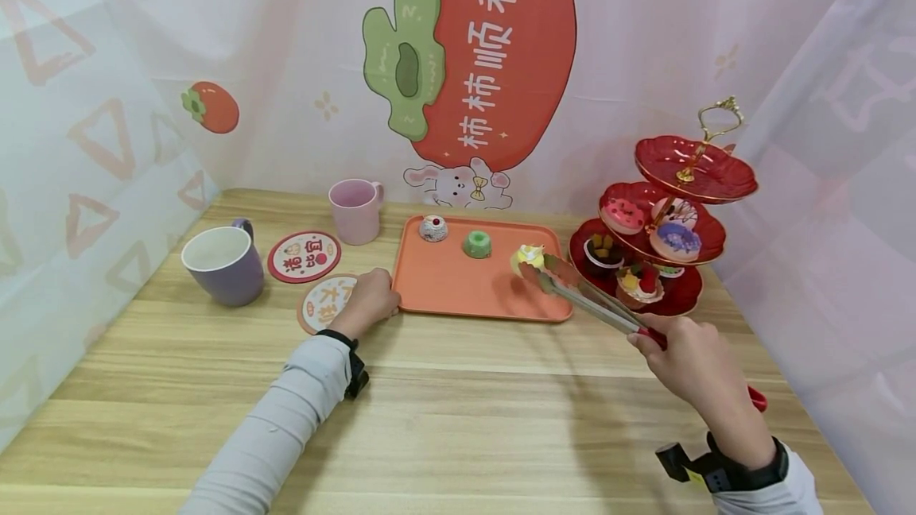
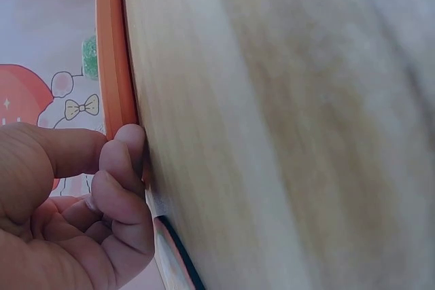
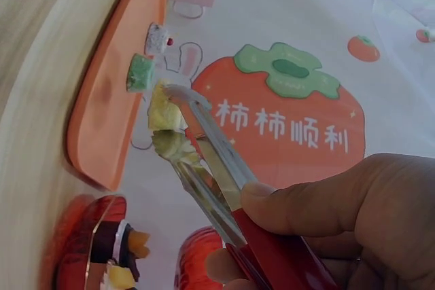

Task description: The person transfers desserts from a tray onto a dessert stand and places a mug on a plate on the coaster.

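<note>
My right hand (image 1: 690,360) grips red-handled metal tongs (image 1: 597,304). Between their tips is a small yellow cake (image 1: 531,255), seemingly just above the right part of an orange tray (image 1: 458,288); the right wrist view also shows the cake (image 3: 164,106) at the tips. With thumb and curled fingers, my left hand (image 1: 370,300) pinches the tray's front left corner. On the tray sit a green ring-shaped cake (image 1: 477,244) and, farther left, a whitish speckled cake with a red dot on top (image 1: 432,228).
To the right stands a three-tiered red stand (image 1: 694,173) with several cakes on its lower tiers. At left are a purple mug (image 1: 227,272), a pink mug (image 1: 355,217), a red-rimmed coaster (image 1: 304,256) and an orange-rimmed coaster (image 1: 322,304), partly under my left hand.
</note>
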A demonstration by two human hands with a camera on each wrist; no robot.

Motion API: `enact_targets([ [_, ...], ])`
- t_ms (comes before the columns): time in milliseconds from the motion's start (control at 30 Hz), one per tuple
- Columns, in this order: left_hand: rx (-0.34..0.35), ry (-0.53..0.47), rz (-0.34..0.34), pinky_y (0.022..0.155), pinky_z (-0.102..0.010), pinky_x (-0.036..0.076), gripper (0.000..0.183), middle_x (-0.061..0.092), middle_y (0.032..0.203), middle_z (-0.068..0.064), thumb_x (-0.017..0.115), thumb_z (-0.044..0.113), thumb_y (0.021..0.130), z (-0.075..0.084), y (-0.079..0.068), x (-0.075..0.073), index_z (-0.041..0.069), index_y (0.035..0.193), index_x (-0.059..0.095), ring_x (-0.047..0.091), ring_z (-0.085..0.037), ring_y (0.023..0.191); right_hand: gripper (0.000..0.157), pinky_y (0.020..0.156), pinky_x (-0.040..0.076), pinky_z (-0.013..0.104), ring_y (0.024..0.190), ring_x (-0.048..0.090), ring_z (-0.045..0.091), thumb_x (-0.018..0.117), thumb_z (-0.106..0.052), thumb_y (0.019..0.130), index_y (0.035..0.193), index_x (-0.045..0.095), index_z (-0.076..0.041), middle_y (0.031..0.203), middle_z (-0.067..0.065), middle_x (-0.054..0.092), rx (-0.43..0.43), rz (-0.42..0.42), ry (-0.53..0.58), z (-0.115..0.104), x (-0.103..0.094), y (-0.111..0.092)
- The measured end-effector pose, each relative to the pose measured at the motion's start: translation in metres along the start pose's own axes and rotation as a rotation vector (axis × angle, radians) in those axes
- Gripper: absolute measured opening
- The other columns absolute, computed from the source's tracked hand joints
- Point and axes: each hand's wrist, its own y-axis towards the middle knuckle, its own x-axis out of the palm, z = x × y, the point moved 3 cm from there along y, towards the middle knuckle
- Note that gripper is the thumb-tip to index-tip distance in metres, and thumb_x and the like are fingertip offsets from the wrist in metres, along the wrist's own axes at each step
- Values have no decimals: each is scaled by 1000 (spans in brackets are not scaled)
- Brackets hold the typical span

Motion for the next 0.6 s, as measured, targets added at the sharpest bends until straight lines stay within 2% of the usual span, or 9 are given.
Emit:
enact_targets([
  [200, 2, -9, 3, 45, -27, 29, 24, 57, 52, -7, 51, 0, 82, -1, 0, 0, 5, 60, 57, 44, -18, 42, 37, 41, 30, 32, 43, 37, 18, 71, -16, 81, 107, 65, 9, 52, 1, 48, 0, 28, -11, 1, -9, 1],
  [433, 4, -8, 7, 44, -27, 29, 24, 57, 52, -7, 50, 0, 82, -1, 0, 1, 5, 59, 57, 41, -17, 42, 36, 37, 26, 29, 38, 30, 15, 72, -15, 80, 105, 65, 10, 45, -2, 33, -20, 100, -15, 2, -18, 2],
  [600, -6, -7, 2, 45, -27, 29, 24, 57, 53, -7, 50, 0, 82, 0, 0, 1, 5, 60, 57, 43, -18, 43, 39, 37, 25, 29, 39, 30, 15, 74, -17, 78, 106, 65, 10, 44, -2, 32, -15, 124, -29, 3, -24, 3],
])
